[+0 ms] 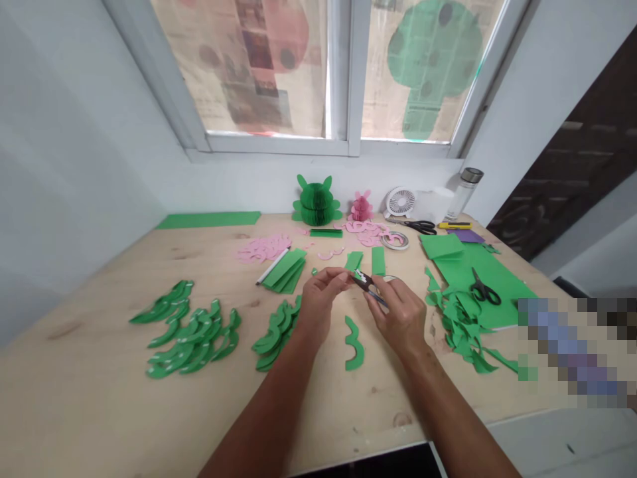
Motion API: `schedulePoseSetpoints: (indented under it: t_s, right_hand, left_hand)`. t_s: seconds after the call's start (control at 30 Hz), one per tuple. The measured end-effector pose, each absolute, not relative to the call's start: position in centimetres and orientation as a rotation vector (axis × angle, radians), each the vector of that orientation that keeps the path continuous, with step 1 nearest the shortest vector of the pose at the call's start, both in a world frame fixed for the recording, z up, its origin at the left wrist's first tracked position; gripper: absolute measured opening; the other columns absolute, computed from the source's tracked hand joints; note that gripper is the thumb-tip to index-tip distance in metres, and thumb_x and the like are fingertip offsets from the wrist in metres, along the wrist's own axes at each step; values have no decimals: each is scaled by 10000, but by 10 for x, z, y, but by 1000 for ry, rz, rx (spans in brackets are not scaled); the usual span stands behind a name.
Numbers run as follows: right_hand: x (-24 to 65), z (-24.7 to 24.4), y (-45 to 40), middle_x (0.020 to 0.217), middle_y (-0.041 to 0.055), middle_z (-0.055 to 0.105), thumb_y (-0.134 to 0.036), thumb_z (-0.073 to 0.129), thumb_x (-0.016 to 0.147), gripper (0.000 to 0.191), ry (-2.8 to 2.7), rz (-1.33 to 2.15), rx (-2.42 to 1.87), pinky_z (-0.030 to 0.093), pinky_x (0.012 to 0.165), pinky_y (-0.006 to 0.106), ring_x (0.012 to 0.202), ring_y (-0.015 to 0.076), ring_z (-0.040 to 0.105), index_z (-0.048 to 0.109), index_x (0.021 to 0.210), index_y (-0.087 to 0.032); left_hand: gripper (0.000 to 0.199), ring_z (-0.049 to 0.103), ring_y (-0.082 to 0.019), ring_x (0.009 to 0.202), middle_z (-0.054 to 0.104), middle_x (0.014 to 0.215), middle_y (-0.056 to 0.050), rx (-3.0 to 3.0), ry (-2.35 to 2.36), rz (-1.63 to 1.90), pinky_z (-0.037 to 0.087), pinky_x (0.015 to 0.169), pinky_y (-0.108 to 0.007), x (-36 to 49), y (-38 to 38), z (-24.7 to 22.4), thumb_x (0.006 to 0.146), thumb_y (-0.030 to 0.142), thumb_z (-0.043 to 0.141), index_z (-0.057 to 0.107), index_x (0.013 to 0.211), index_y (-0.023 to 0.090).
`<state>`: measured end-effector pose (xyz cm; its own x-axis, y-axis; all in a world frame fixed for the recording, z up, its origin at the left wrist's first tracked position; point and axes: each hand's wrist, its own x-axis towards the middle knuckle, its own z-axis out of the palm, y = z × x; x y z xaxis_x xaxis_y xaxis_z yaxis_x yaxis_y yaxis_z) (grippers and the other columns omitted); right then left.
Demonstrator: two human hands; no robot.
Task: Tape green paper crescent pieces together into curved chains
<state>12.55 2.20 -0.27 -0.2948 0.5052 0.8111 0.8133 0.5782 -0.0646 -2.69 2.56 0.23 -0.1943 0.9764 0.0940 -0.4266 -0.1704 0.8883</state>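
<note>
My left hand [321,299] is closed, thumb and fingertips pinched together at the tip of a slim dark tool [368,287]. Small white bits show at that tip; what the left fingers pinch is too small to make out. The tool, whose kind is unclear, rests in the closed fingers of my right hand [401,312]. On the table below lies a single wavy green paper cutout [354,348]. Similar green cutouts [276,335] are piled beside my left forearm, partly hidden by it. Green paper rectangles [378,260] lie just beyond the hands.
White-marked green cutouts [199,338] lie at left, green scraps [462,322] at right. Black scissors [482,289] rest on a green sheet [507,275]. Behind are pink cutouts [266,247], a green honeycomb paper figure [316,202], a small fan [401,201] and a bottle [464,196].
</note>
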Motion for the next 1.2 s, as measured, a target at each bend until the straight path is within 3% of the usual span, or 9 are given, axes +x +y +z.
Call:
schedulePoseSetpoints:
  t_s: [0.57,1.2]
  right_hand:
    - [118,-5,20,730,53,623,-292,527,880,246,-2016,-495,-1029,363,593,274,667,148,555,641,1049,-153]
    - [118,-9,21,742,60,624,-305,525,879,267,-2026,-447,-1019,376,602,267,689,154,564,639,1058,-143]
  left_hand:
    - [89,568,-136,699,650,691,-10,1023,1101,1629,437,750,-271,-31,28,2,638,246,689,665,656,163]
    - [101,590,-172,768,677,804,-54,981,1096,1640,450,789,-324,-34,30,-3,592,252,694,652,596,160]
